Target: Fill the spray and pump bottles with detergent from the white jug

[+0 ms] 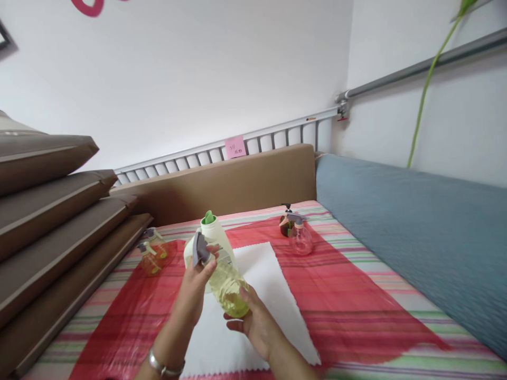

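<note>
Step in hand: seemingly work at the neck of the trigger spray bottle (229, 287), which both hands hold; whether its grey spray head (200, 249) is being tightened, loosened or merely steadied, I cannot tell.
Next move: probably calls for a firm base hold and a steady neck, since the smooth, tilted bottle could roll in the fingers.
Bottle's place: raised over the white mat (253, 345), between its left and right edges, spray head towards the far left corner, base towards the near right; yellow-green liquid inside.
Left hand (199, 274): grip closed about the bottle's neck just below the spray head, forearm rising from the near edge, silver band (158, 365) at the wrist.
Right hand (255, 319): grip cupped on the base, thumb along the side, lower fingers curled beneath.
Jug (217, 235): upright behind the bottle, near the mat's far left corner, green spout (208, 217) uncovered.
Round clear spray bottle (301, 244): on the red plastic sheet (336, 295), beyond the mat's far right corner, a dark pump bottle (284, 227) just behind.
</note>
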